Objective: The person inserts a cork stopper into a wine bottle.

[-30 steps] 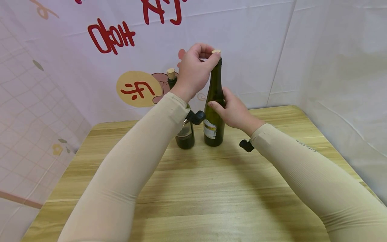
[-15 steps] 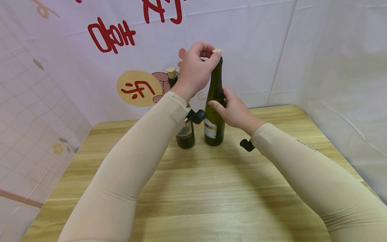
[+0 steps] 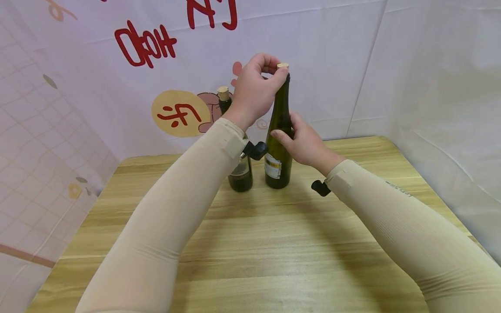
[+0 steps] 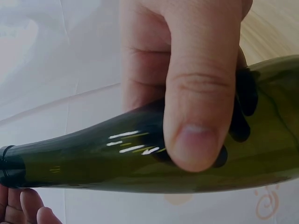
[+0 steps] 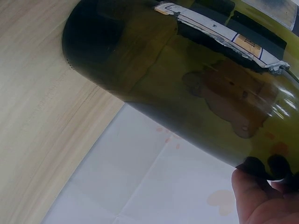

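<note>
A tall green wine bottle (image 3: 281,115) stands upright on the wooden table in the head view, a cork (image 3: 282,65) at its mouth. My left hand (image 3: 256,89) pinches that cork between thumb and curled fingers. Lower down, my right hand (image 3: 307,144) grips the bottle's body from the right. The left wrist view has the right thumb (image 4: 198,126) lying across the green glass, with left fingertips (image 4: 32,203) beside the neck. In the right wrist view, right fingertips (image 5: 254,186) touch the glass below a torn label (image 5: 224,36).
A second, dark wine bottle (image 3: 241,182) stands just left, partly hidden by the left forearm, a cork (image 3: 223,93) protruding from its mouth. The wooden table (image 3: 250,243) meets a printed cloth backdrop (image 3: 325,65) behind the bottles. Black wrist cameras (image 3: 256,150) sit close to the glass.
</note>
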A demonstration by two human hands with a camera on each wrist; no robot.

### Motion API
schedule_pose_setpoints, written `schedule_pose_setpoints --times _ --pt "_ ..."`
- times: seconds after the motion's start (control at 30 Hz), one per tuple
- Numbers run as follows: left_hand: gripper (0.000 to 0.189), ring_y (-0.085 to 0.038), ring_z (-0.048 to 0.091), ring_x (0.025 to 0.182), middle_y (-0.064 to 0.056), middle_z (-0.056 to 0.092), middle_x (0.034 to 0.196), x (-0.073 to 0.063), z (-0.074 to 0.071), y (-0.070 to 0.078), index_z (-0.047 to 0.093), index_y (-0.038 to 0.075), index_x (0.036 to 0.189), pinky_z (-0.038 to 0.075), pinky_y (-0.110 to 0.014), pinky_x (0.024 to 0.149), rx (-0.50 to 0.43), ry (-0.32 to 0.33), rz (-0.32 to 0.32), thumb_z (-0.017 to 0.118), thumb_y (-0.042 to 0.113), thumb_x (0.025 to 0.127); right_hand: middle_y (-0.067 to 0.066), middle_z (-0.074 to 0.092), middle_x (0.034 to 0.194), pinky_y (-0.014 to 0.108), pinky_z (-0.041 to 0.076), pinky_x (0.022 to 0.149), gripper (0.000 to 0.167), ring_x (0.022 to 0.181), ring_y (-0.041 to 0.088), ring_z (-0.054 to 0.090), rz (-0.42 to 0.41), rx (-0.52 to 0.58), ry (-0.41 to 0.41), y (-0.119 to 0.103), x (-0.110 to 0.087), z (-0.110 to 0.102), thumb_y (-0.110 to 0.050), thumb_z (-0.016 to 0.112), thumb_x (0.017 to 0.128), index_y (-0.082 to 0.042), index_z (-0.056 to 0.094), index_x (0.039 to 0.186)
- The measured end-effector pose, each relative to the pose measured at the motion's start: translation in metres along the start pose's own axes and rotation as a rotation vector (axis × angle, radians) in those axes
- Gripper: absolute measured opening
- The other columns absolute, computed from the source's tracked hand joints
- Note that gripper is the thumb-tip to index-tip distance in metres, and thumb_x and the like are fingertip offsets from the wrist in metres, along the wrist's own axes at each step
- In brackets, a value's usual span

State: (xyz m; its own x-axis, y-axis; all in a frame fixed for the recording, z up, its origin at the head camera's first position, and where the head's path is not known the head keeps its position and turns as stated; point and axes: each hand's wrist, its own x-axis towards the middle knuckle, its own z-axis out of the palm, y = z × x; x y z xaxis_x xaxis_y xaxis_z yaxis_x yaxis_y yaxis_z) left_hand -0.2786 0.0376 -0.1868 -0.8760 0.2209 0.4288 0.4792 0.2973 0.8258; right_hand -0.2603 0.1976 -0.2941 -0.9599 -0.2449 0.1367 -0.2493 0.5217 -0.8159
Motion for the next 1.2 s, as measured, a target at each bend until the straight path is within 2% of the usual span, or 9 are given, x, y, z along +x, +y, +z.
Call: schedule_pose_setpoints --times 0.43,0.93,1.2 --pt "0.015 -0.015 0.058 0.103 0.000 0.062 0.112 -0.0013 -0.0003 -0.0001 0.062 0.013 0.114 0.048 -0.023 0.090 0.000 0.002 0.002 0.064 0.026 0.106 0.011 0.063 0.135 0.052 0.056 0.103 0.053 0.122 0.030 0.068 0.008 0.004 0.000 -0.0005 0.0000 0.0006 -0.043 0.060 0.107 -0.013 0.040 0.146" --pt "0.015 -0.015 0.058 0.097 0.000 0.061 0.114 -0.0014 -0.0008 0.0013 0.062 0.013 0.113 0.051 -0.025 0.090 -0.023 0.006 -0.039 0.064 0.027 0.106 0.011 0.063 0.134 0.052 0.057 0.102 0.052 0.121 0.030 0.069 0.000 0.005 0.002 -0.0001 -0.0003 0.0014 -0.043 0.060 0.107 -0.012 0.041 0.145" --pt "0.019 -0.016 0.058 0.101 -0.001 0.061 0.117 -0.0030 -0.0011 0.0020 0.060 0.013 0.118 0.051 -0.025 0.091 -0.019 -0.002 -0.047 0.063 0.028 0.107 0.012 0.063 0.133 0.052 0.057 0.101 0.051 0.120 0.030 0.069 0.007 -0.001 0.003 -0.0028 -0.0021 0.0015 -0.043 0.060 0.107 -0.012 0.041 0.143"
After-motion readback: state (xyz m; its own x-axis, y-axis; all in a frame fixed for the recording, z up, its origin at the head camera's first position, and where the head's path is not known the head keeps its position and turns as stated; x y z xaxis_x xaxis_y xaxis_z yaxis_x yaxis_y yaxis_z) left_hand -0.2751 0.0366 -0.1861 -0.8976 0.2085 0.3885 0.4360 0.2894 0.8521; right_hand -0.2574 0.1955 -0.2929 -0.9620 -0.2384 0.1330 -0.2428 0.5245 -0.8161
